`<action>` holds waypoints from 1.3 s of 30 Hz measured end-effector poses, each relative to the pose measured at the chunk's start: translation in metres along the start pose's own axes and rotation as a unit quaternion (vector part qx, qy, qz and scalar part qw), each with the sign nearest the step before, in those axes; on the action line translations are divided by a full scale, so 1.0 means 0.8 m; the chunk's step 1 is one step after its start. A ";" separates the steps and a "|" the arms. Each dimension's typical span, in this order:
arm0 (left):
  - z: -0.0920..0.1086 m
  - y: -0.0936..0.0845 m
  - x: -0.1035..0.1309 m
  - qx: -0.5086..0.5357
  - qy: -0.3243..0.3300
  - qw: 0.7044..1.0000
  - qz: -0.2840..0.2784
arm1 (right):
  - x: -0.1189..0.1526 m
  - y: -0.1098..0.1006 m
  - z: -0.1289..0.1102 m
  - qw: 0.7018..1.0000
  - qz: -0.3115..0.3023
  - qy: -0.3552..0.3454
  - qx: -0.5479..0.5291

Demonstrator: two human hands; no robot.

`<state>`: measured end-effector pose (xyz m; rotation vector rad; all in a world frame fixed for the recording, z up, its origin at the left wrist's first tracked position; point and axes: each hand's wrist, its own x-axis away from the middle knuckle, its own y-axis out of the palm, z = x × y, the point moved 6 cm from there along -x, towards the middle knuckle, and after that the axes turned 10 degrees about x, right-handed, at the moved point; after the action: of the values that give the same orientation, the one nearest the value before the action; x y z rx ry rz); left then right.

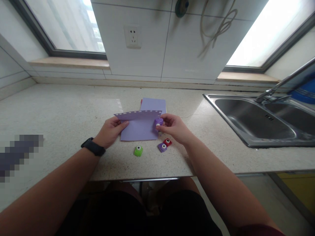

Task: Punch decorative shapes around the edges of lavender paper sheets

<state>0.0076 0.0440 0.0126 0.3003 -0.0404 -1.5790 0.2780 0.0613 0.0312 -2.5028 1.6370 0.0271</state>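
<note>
A purple sheet of paper [139, 127] with a row of small punched holes along its top edge is held up between my hands. My left hand [111, 131] pinches its left side, thumb in front. My right hand [175, 127] grips a purple craft punch [158, 122] at the sheet's right edge, near the top corner. On the counter in front of the sheet lie a green punch [138, 151], a second purple punch [162, 147] and a red punch [167, 142]; the last two touch. Behind the held sheet is a stack of purple paper [153, 103].
The speckled counter [73, 108] runs along a tiled wall with a socket [133, 36]. To the right is a steel double sink [253, 119] with a faucet [267, 94]. A coiled cable [220, 28] hangs on the wall. The counter's front edge is near my lap.
</note>
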 end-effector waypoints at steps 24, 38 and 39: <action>0.000 -0.001 0.000 -0.016 -0.003 1.000 -0.004 | 0.000 -0.001 -0.001 0.999 0.033 -0.001 0.022; -0.007 -0.005 0.001 -0.009 -0.020 0.999 -0.034 | 0.009 -0.003 -0.013 0.986 0.034 -0.115 0.116; -0.007 -0.006 0.001 -0.009 -0.021 0.999 -0.033 | 0.010 -0.002 -0.015 0.985 0.029 -0.119 0.123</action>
<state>0.0043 0.0446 0.0060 0.2562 -0.0499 -1.6504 0.2820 0.0531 0.0422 -2.1763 1.5144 0.1196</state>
